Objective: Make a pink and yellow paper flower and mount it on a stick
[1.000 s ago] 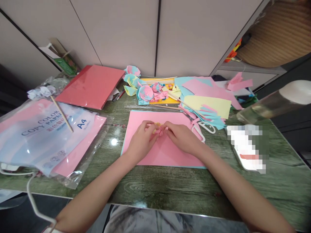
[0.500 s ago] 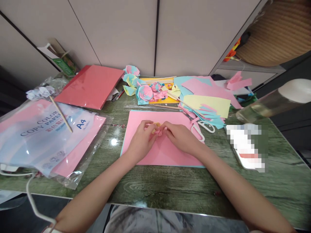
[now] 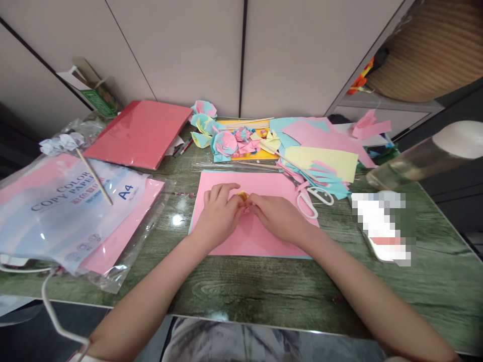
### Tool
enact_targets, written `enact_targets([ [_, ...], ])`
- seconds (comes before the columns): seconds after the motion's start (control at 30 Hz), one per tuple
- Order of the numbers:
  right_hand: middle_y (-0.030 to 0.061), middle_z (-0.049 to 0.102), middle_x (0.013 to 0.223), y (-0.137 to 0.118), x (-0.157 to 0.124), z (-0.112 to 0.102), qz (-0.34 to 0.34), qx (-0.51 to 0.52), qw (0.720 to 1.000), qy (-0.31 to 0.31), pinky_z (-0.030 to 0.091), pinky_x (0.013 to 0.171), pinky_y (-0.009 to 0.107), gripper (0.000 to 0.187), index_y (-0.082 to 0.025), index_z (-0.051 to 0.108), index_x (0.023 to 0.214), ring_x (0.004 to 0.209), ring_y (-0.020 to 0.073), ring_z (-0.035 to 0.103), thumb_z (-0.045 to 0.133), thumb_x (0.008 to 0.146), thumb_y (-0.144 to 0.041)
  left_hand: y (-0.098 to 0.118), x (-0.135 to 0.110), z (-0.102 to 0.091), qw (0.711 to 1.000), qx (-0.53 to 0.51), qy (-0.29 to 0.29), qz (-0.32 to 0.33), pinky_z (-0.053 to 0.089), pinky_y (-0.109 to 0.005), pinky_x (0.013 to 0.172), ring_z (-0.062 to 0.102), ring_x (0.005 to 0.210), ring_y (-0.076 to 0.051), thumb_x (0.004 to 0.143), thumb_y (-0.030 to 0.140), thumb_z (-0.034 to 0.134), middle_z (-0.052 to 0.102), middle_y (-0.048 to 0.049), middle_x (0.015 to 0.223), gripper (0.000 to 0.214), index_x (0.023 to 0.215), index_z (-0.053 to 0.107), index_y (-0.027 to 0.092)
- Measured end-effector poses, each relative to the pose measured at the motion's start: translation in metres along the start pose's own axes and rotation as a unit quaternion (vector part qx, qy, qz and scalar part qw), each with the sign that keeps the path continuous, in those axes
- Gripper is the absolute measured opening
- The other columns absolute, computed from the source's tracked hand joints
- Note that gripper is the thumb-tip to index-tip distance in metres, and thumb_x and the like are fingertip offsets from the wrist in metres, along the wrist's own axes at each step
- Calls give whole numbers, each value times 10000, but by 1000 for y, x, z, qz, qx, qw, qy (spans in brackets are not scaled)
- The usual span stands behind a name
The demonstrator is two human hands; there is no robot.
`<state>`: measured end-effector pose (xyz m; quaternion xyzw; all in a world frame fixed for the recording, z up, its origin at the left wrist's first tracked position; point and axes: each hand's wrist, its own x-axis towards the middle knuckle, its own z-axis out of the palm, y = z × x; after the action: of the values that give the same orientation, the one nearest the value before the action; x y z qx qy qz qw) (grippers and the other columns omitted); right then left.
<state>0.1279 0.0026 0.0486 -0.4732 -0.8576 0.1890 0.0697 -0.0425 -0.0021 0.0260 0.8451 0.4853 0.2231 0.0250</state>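
Observation:
My left hand (image 3: 217, 213) and my right hand (image 3: 277, 216) meet over a pink sheet of paper (image 3: 264, 186) on the green wood-grain table (image 3: 264, 291). Between the fingertips of both hands sits a small folded paper piece (image 3: 243, 196), yellow with a bit of pink. Both hands pinch it, fingers curled in. Most of the piece is hidden by the fingers.
White scissors (image 3: 313, 198) lie right of the pink sheet. Paper flowers (image 3: 224, 141), wooden sticks and cut coloured sheets (image 3: 324, 161) crowd the back. A colour copy paper pack (image 3: 71, 206) with a stick lies left, a red folder (image 3: 139, 133) behind. A bottle (image 3: 426, 158) stands right.
Both hands have shifted slightly left and nearer, the fingers turning the small paper piece; its yellow side now shows more.

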Motion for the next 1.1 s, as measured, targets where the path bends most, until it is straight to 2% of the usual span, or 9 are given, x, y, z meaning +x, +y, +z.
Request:
enact_targets([
  [0.13, 55, 647, 910, -1, 1, 1, -5, -28, 1000, -1, 353, 645, 257, 233, -194, 475, 1049, 814, 181, 592, 297, 899, -194, 0, -1, 1, 997, 48, 1, 56, 337, -428, 794, 376, 1050, -263, 808, 203, 462, 485, -95, 1189, 126, 882, 564, 202],
  [0.2, 56, 648, 911, -1, 2, 2, 1, -34, 999, 2, 352, 636, 259, 241, -197, 469, 1066, 805, 183, 592, 295, 899, -196, -1, -2, 2, 996, 54, 6, 64, 335, -423, 787, 378, 1037, -260, 809, 209, 466, 495, -89, 1181, 129, 892, 565, 207],
  [0.47, 55, 643, 951, 1, 1, 2, -2, -33, 999, 2, 357, 655, 262, 240, -198, 463, 1065, 840, 189, 589, 287, 903, -215, -4, -1, 4, 1000, 0, 26, 2, 358, -370, 763, 415, 930, -207, 798, 276, 496, 533, -64, 1042, 102, 825, 571, 212],
  [0.83, 68, 643, 913, 3, 2, 5, -21, -49, 999, 8, 352, 647, 266, 234, -177, 460, 1030, 830, 195, 589, 265, 909, -223, -2, -3, 2, 999, 19, 37, 12, 335, -348, 724, 415, 917, -201, 806, 268, 491, 551, -51, 1009, 112, 815, 592, 222],
  [1.1, 59, 641, 844, 4, 3, 8, -25, -57, 998, 16, 338, 628, 275, 210, -182, 473, 962, 770, 193, 589, 274, 906, -219, -3, -1, 3, 1000, -4, 15, 5, 360, -345, 757, 427, 898, -187, 805, 254, 489, 549, -55, 955, 112, 816, 587, 198],
])
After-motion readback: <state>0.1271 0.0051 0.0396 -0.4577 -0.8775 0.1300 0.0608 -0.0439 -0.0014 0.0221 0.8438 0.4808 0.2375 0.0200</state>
